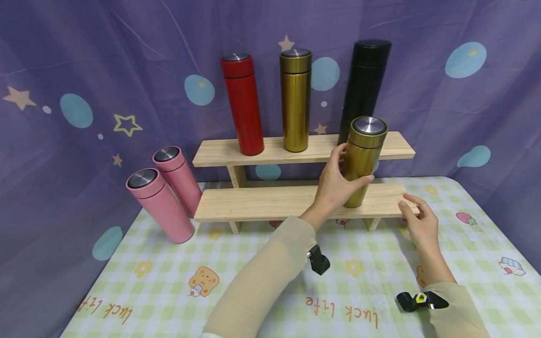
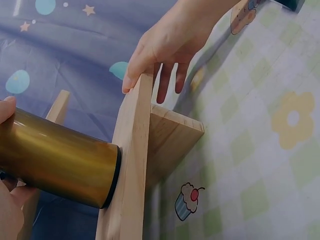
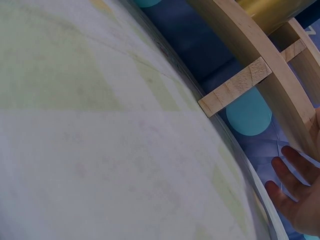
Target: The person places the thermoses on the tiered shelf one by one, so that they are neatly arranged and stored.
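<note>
Left hand (image 1: 336, 185) has its grip closed round the gold flask (image 1: 363, 159), which stands upright on the lower shelf (image 1: 270, 203) — base seated on the board. Right hand (image 1: 416, 218), fingers straight, steadies the shelf end just beside it. Judged: placement step; the next move calls for a clean release without tipping the flask.

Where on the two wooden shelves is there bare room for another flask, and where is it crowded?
The lower shelf is bare from its left end to the left hand gripping the gold flask. The upper shelf has only a gap left of the red flask. The right end is crowded: black flask, and the right hand on the lower shelf's edge.
</note>
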`<control>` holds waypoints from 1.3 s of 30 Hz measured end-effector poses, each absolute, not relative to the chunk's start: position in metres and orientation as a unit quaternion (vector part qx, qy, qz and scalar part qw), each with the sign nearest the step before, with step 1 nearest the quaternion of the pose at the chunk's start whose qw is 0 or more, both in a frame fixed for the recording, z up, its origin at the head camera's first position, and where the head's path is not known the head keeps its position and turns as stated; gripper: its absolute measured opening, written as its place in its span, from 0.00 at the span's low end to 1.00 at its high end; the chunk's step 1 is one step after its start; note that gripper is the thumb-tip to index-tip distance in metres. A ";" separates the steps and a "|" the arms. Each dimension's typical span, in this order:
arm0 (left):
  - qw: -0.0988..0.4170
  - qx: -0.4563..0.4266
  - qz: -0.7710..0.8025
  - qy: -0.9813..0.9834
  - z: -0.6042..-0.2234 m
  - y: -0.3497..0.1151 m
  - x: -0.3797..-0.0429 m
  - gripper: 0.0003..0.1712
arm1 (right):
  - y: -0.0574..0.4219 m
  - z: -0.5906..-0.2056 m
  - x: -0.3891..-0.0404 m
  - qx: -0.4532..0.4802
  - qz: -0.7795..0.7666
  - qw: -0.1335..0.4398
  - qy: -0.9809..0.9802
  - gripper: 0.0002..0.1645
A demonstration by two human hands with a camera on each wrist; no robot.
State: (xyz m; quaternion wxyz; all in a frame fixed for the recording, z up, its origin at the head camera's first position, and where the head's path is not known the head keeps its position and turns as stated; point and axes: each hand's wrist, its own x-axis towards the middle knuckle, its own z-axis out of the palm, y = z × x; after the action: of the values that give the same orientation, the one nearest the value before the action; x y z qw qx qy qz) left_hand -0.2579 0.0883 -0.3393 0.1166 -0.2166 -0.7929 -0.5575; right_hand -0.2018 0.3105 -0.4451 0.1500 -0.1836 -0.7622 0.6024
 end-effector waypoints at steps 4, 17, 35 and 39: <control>0.109 -0.219 -0.557 -0.794 -0.339 0.088 -0.259 0.50 | 0.310 -0.445 -0.202 -0.183 0.605 0.155 -0.759 0.30; 0.084 -0.233 -0.560 -0.790 -0.340 0.089 -0.262 0.50 | 0.311 -0.445 -0.203 -0.186 0.593 0.155 -0.768 0.31; 0.097 -0.244 -0.540 -0.799 -0.338 0.073 -0.250 0.51 | 0.310 -0.446 -0.202 -0.188 0.595 0.147 -0.767 0.31; 0.119 -0.237 -0.540 -0.799 -0.334 0.065 -0.242 0.48 | 0.310 -0.445 -0.202 -0.182 0.595 0.146 -0.769 0.31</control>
State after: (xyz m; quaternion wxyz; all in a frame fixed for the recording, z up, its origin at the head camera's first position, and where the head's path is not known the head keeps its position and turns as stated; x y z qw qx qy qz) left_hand -0.2421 0.0653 -0.3343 0.1186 -0.2370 -0.7987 -0.5402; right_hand -0.2015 0.3103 -0.4455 0.1456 -0.1822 -0.7694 0.5946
